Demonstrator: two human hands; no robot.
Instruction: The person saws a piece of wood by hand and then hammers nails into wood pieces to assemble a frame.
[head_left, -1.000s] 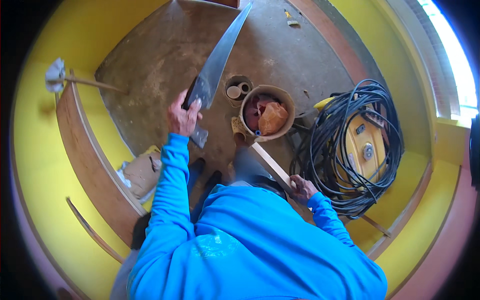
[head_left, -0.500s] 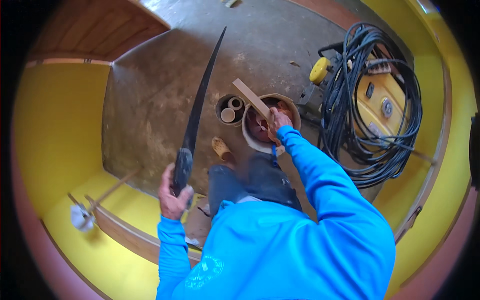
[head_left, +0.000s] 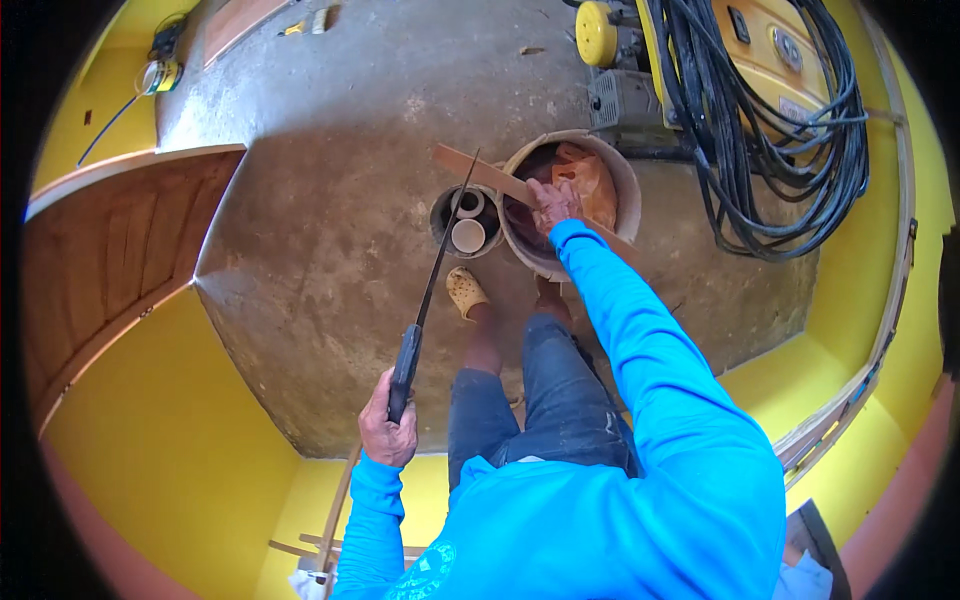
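Handsaw (head_left: 413, 338) edge-on, teeth indistinct

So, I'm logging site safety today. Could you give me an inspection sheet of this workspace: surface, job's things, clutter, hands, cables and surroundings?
Surface: stained grey-brown floor.
Job's things: the saw crosses the wooden strip in this view; whether they touch cannot be told. The wooden strip extends over the large bucket.
Clutter: small bucket holding round pale pieces, beside the large bucket; yellow-handled brush farther off on the floor.
Hands: left hand grips the saw's handle; right hand grips the wooden strip.
Cables: black cable coil draped over a yellow machine, at the right.
Surroundings: yellow wall and wooden door at the left.
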